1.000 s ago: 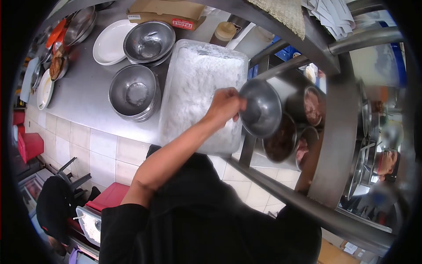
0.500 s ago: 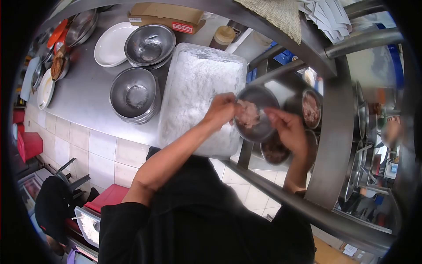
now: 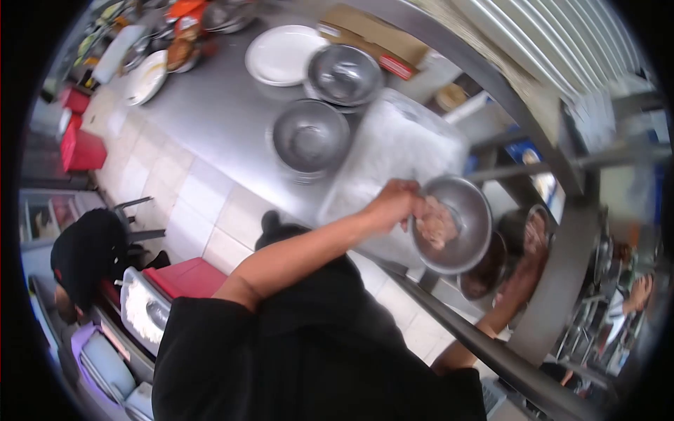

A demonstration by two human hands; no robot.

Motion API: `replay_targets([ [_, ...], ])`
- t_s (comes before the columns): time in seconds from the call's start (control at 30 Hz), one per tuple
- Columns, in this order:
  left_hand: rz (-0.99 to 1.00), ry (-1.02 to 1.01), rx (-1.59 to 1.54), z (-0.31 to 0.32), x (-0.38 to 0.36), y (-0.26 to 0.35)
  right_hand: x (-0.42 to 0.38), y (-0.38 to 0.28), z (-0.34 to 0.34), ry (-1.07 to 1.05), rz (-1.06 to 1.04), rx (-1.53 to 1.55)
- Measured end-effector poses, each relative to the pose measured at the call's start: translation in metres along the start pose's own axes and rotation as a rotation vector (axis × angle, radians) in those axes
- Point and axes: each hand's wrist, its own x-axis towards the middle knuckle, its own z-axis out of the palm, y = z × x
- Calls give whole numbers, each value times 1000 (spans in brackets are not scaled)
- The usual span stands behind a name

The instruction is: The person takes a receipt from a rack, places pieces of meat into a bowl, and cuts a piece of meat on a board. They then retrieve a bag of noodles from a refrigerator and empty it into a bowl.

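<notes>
My left hand (image 3: 397,205) is closed on the rim of a metal bowl (image 3: 472,238), tilted toward me. Pale pink raw meat pieces (image 3: 437,224) lie inside it, against the side near my fingers. Under the bowl and my wrist is a tray covered in white powder (image 3: 400,144). My right hand (image 3: 524,272) is reaching down at the right, among metal containers beyond the bar. Motion smears its fingers, so I cannot make out what they touch. Close to it are a container of pink meat (image 3: 538,219) and a container of darker contents (image 3: 488,270).
Stacked metal bowls (image 3: 309,137), more bowls (image 3: 344,74) and a white plate (image 3: 284,52) stand on the steel counter (image 3: 210,98). A cardboard box (image 3: 372,35) lies behind. Steel bars (image 3: 484,351) frame the right side. Another person (image 3: 88,252) bends at lower left.
My right hand has left the bowl and moved right and down to the containers. The left hand still holds the bowl. The whole view has turned and shifted.
</notes>
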Motion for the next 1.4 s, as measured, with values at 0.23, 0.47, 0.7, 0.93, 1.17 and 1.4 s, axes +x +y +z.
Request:
replay_targets([
  [0.23,92,64,-112,-123,-86,49,-81,-10,-68,735,-328,-71],
  [0.47,286,462,-230,-300,-227,120,-181,-14,22,980,-480,-118],
  [0.7,416,738,-277,-430,-318,154,-259,-11,258,539,-421,131],
  [0.93,551,860,-388,-522,-362,198,-366,-10,475,-259,-300,-42],
  [1.17,695,971,-411,-626,-390,279,-488,5,672,-824,-167,89],
  [1.4,821,1048,-467,-725,-421,367,-621,-4,867,-1378,-285,189],
])
